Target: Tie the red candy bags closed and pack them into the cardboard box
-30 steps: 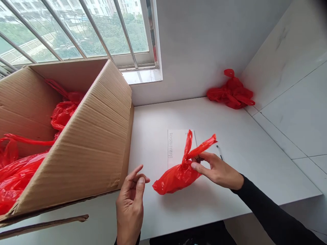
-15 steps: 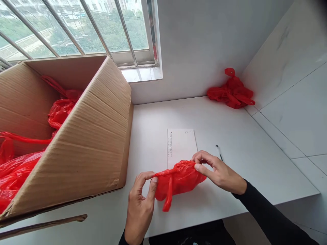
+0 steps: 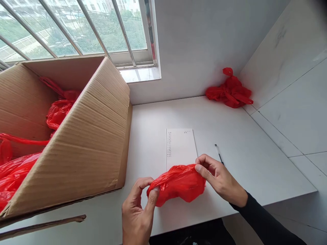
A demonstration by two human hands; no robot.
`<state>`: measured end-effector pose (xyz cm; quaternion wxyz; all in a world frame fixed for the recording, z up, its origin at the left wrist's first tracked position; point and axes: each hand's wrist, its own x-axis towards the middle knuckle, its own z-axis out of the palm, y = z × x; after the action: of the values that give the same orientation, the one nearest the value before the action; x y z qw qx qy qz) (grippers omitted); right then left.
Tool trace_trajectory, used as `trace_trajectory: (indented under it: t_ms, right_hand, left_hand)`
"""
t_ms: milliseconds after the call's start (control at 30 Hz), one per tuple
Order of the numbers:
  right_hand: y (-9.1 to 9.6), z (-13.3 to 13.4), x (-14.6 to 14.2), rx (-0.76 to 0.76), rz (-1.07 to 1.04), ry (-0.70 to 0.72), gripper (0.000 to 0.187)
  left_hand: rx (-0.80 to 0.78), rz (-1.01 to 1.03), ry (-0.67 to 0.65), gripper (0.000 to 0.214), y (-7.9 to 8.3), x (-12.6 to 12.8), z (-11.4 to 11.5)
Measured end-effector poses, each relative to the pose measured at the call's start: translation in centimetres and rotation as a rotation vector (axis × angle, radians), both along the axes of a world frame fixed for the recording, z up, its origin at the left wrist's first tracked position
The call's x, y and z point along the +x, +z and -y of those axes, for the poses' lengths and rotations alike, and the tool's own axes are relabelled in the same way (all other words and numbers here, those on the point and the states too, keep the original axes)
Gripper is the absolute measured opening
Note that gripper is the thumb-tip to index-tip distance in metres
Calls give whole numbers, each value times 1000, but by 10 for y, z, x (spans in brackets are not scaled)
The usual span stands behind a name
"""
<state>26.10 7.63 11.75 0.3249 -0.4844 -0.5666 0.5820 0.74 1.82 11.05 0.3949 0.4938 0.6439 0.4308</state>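
A red plastic bag (image 3: 181, 185) is stretched between my two hands, just above the white tabletop near its front edge. My left hand (image 3: 141, 204) pinches the bag's left end between thumb and fingers. At the upper right end, my right hand (image 3: 217, 175) grips the rim with thumb and fingertips. The bag sags between them, and its contents, if any, are hidden. Just behind it lies a white sheet of paper (image 3: 181, 146) with a handwritten column down its left side; the bag overlaps its lower edge.
A tall cardboard box (image 3: 102, 126) stands on the left with several red plastic bags (image 3: 60, 112) inside. A pen (image 3: 218, 153) lies right of the paper. More red bags (image 3: 231, 92) are heaped in the back right corner. A barred window (image 3: 122, 34) is behind the box.
The bag's dangling handle has gone from its front, and its top edge is spread wider. My left hand has moved slightly left and down, still pinching the bag.
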Motion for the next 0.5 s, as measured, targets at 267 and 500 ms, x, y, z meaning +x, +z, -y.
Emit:
trace_trajectory:
  t_ms: [267, 500]
  right_hand:
    - [17, 17, 0, 29, -41, 30, 17]
    - [17, 28, 8, 72, -216, -59, 17]
  left_hand:
    - [93, -89, 59, 14, 23, 13, 6]
    - [206, -179, 182, 9, 34, 8, 15]
